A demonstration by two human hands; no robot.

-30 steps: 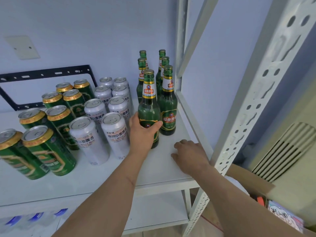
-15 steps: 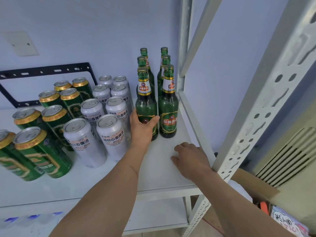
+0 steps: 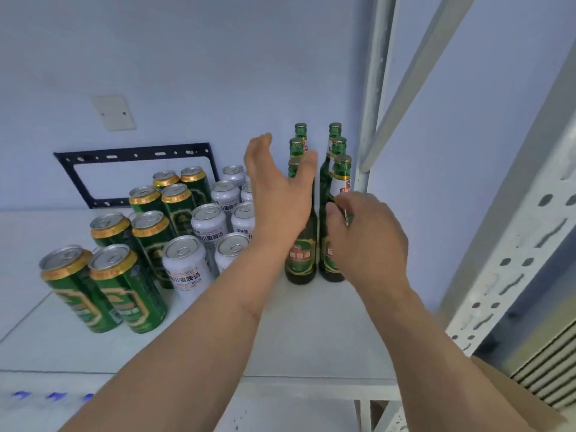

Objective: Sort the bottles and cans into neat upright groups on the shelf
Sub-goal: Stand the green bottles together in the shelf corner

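Taking the front left bottle (image 3: 300,254) as the landmark: farthest to its left on the white shelf (image 3: 311,338) stand the green cans (image 3: 103,288), gold-rimmed, upright, in two rows running back toward the wall. Between them and the bottle stand the white cans (image 3: 185,266), also upright in two rows, their pull-tab tops showing.

The left hand (image 3: 280,194) is raised in front of the upper part of that bottle, its grip spread wide: fingers straight and pointing up, thumb splayed out to the right across the bottle's neck. It holds nothing; whether the palm touches the glass cannot be told.

The bottle itself is green glass with a green and gold label, upright, near the shelf's right end. Just to its right stands the front right bottle (image 3: 338,188), upright too, with a white neck label and green cap. Behind the pair, four more green bottles (image 3: 335,132) stand upright in two files toward the wall.

The right hand (image 3: 364,235) is at the front right bottle's body, fingers curled in against the glass; whether it truly clasps the bottle is unclear.

Right of the bottles rises the shelf's perforated white post (image 3: 511,244).
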